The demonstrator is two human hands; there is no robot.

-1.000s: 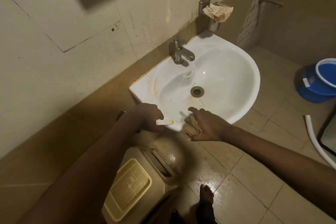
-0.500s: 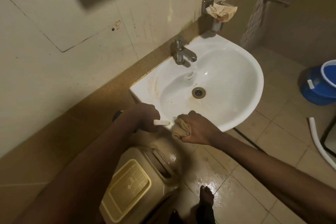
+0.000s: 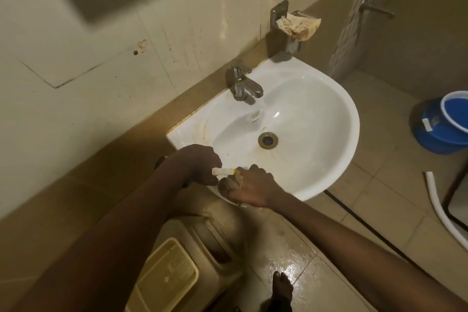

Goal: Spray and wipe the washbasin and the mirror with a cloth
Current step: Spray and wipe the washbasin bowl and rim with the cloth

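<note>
A crumpled brown cloth (image 3: 234, 181) is gripped in the curled fingers of the right hand (image 3: 253, 189) and pressed to the near rim of the white ceramic washbasin (image 3: 316, 134). A pale spray nozzle (image 3: 222, 171) is clamped in the left hand (image 3: 200, 164), just beside it. Wiping appears under way; next, the stained bowl around the metal drain (image 3: 268, 140) likely needs strokes.

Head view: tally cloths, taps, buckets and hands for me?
Cloths: 2, one in the right hand, one in the wall holder
Taps: 1
Buckets: 1
Hands: 2, left hand
Total: 6
</note>
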